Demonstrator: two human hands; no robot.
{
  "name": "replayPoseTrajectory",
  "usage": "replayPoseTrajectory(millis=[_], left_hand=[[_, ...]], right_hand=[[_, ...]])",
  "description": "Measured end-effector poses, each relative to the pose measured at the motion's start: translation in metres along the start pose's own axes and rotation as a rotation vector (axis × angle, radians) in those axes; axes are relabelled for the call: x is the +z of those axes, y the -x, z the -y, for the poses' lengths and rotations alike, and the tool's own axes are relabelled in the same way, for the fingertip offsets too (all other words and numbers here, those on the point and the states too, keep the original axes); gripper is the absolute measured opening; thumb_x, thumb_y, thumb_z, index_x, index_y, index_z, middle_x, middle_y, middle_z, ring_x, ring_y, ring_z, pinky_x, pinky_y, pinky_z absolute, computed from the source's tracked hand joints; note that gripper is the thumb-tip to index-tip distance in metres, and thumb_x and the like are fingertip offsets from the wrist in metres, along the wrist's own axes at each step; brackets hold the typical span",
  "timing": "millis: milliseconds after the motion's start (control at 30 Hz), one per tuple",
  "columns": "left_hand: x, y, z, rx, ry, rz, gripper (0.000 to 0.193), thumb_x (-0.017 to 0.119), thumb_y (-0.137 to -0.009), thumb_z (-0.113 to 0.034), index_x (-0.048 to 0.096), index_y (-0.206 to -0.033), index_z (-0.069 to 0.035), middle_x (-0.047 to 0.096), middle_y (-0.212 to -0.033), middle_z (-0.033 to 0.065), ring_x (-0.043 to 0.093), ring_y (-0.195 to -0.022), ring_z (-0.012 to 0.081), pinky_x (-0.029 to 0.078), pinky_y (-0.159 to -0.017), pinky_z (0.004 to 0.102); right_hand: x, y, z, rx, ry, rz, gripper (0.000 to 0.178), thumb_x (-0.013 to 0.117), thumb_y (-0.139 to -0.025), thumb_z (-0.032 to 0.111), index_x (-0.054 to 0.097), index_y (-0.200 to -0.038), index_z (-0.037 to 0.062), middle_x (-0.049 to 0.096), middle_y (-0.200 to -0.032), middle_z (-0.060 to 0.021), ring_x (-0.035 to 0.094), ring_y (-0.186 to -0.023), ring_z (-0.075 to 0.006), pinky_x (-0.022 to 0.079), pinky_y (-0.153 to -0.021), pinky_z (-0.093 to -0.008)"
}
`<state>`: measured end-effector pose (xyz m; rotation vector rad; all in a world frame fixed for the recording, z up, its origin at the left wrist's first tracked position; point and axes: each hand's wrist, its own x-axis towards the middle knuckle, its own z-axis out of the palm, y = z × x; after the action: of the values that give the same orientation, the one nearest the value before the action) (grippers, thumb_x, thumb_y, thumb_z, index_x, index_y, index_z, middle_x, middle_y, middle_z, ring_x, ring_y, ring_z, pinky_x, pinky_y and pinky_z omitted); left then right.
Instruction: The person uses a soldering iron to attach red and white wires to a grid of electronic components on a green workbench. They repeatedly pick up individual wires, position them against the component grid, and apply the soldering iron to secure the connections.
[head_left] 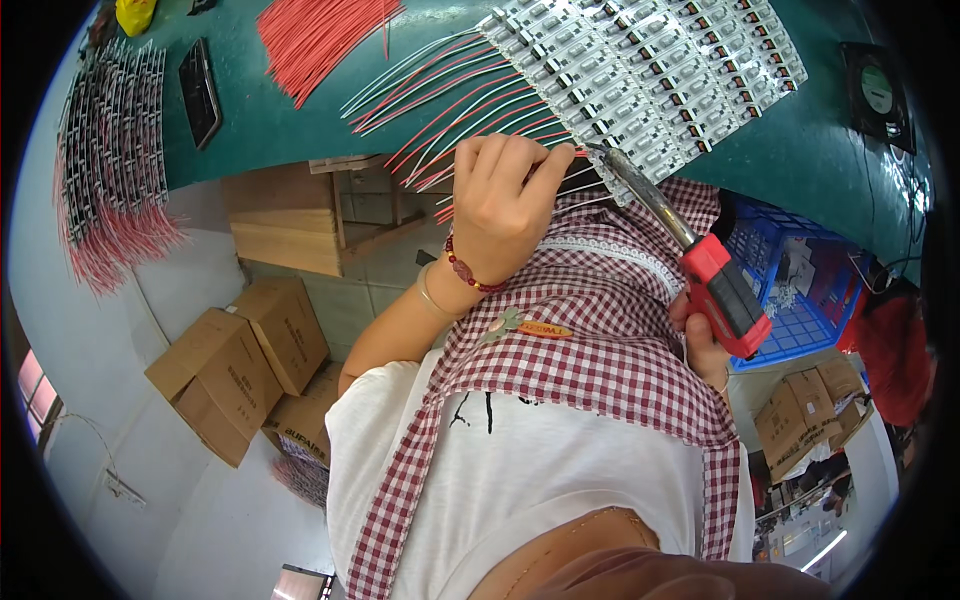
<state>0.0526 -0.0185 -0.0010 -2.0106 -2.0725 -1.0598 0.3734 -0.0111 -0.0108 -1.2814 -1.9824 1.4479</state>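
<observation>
Left hand: you're curling the left hand (pixel 505 200) into a pinch, thumb and forefinger nearly together, a red wire (pixel 580 154) showing at the fingertips.
Right hand: you're wrapping the right hand (pixel 706 343) around the handle of the soldering iron (pixel 697 262), fingers partly hidden behind it; metal shaft is slanting up toward the left fingertips.
Component panel: the component panel (pixel 640 85) is lying flat on the counter (pixel 225 150), just beyond and right of the left hand, near corner reaching the counter's front edge.
Attached wires: red and white wires (pixel 448 107) are fanning off the panel's left side, some passing under the left hand.
Wire handling: probably light, bendy, springy; you're best pinching near the end, back from the hot tip.
Panel handling: likely light, thin, fairly stiff, fragile at the small parts; you're safer holding bare edges, not pulling by wires.
Iron handling: probably the heaviest piece here; handle only, shaft likely hot.
Spare wires: a red wire bundle (pixel 322 45) is lying beyond and left of the left hand, likely slippery and loose; you're better lifting a few.
</observation>
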Motion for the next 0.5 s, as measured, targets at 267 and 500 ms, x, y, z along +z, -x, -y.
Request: replayPoseTrajectory(millis=[267, 500], left_hand=[[-0.001, 0.000, 0.000, -0.006, 0.004, 0.000, 0.027, 0.073, -0.068, 0.001, 0.071, -0.093, -0.007, 0.054, -0.075, 0.0002, 0.051, -0.068, 0.0179, 0.035, -0.065, 0.0331], [-0.001, 0.000, -0.003, -0.020, 0.000, 0.006, 0.026, 0.073, -0.068, 0.001, 0.071, -0.093, -0.008, 0.053, -0.075, 0.0002, 0.051, -0.068, 0.0178, 0.035, -0.066, 0.0330]], right_hand=[[-0.003, -0.010, 0.022, -0.011, -0.010, 0.011, 0.026, 0.070, -0.085, 0.028, 0.070, -0.094, 0.0035, 0.068, -0.083, -0.0091, 0.065, -0.070, -0.0218, 0.048, -0.059, -0.0334], [-0.002, -0.009, 0.028, 0.017, -0.058, -0.009, 0.034, 0.068, -0.086, 0.032, 0.066, -0.097, 0.0002, 0.064, -0.078, -0.0064, 0.060, -0.068, -0.0166, 0.045, -0.058, -0.0292]])
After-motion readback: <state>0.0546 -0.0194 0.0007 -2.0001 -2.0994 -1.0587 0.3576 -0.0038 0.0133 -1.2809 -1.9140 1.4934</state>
